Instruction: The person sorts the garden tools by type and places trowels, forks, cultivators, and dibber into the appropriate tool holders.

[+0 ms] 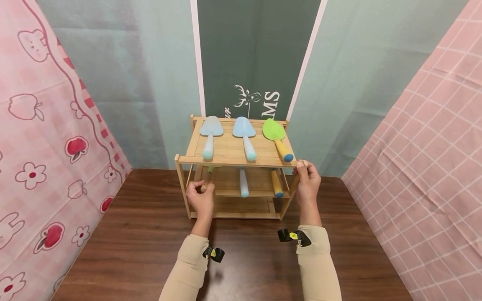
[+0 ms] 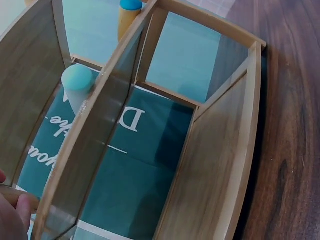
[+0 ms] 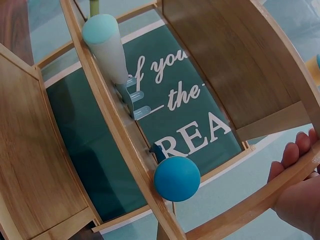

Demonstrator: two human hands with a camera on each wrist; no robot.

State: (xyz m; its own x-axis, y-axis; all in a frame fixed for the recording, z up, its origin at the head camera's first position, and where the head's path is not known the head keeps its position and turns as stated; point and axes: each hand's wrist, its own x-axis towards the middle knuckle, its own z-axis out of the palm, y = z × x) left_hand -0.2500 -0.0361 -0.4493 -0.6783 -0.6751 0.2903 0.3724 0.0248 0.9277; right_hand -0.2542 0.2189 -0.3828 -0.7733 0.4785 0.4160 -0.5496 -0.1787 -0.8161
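A wooden rack [image 1: 241, 159] with three levels stands on the table. At the left of its middle shelf, my left hand [image 1: 201, 200] pinches the tan handle [image 2: 19, 196] of a small garden tool whose pale green head [image 1: 212, 167] is partly hidden. My right hand [image 1: 308, 182] grips the rack's right side post near the top, fingers curled round the wood. Beside the held tool on the middle shelf lie a small rake [image 3: 107, 50] with a whitish handle and light blue tines, and a tool with a yellow handle [image 1: 277, 184] and blue end, its head hidden.
On the top shelf lie a greyish-white trowel [image 1: 211, 126], a light blue trowel [image 1: 244, 127] and a green trowel [image 1: 274, 130] with a yellow handle. A bottom shelf [image 1: 241, 205] sits near the brown table [image 1: 248, 259]. Curtains [image 1: 165, 83] hang behind and at both sides.
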